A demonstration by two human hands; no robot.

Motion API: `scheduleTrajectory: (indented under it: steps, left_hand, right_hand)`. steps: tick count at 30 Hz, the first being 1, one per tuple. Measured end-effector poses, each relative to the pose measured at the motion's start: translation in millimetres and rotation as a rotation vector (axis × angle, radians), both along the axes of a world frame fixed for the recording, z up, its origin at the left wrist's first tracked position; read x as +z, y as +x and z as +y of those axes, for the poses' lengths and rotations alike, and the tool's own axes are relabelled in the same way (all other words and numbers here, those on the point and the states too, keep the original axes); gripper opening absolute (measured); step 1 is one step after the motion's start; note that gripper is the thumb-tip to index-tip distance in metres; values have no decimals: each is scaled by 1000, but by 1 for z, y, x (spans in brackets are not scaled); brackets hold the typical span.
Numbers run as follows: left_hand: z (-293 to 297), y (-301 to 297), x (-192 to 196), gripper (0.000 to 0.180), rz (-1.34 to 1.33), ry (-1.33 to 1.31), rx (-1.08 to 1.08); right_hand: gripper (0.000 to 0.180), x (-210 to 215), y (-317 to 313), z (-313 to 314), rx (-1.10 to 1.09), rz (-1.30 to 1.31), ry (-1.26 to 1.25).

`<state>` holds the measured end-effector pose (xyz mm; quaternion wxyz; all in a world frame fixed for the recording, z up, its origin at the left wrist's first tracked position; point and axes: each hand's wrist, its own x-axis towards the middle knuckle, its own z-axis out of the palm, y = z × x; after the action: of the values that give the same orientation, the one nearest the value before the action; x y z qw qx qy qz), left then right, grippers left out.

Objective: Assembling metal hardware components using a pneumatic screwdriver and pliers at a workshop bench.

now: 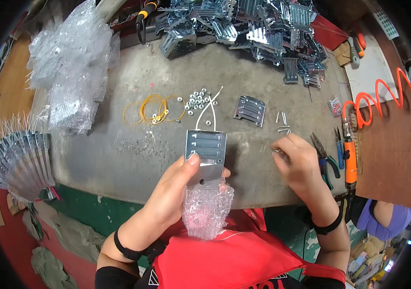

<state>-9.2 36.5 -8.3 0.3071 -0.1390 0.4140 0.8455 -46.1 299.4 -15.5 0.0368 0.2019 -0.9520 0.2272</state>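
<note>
My left hand (pixel 176 178) grips a slotted metal plate assembly (pixel 206 143), its thumb pressed on the front face. Two white wires (pixel 213 113) rise from the plate's far end and cross. Bubble wrap (pixel 208 212) covers the near end and hangs toward my red apron. Over the right of the bench, my right hand (pixel 296 156) is closed with its fingertips pinched; a small metallic glint shows there, too small to name. Just beyond it lie several loose screws (pixel 283 126). A single slotted metal plate (pixel 250 111) rests left of the screws. Small round nuts (pixel 197 100) are scattered beyond my left hand.
Yellow cord loops (pixel 153 108) lie left of the nuts. Metal plates (pixel 263 29) are heaped at the back; bubble wrap sheets (pixel 73 67) are piled back left. Wired plates (pixel 20 161) fan out at left. Pliers (pixel 325 154) and an orange air screwdriver (pixel 350 161) with coiled hose sit right.
</note>
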Motion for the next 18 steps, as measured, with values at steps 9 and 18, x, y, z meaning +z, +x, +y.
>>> scheduleTrajectory:
  steps: [9, 18]
  left_hand:
    - [9, 2, 3, 50, 5, -71, 40]
    - [5, 7, 1, 49, 16, -77, 19]
  right_hand:
    - [11, 2, 7, 14, 118, 55, 7]
    - [17, 3, -5, -14, 183, -139, 201]
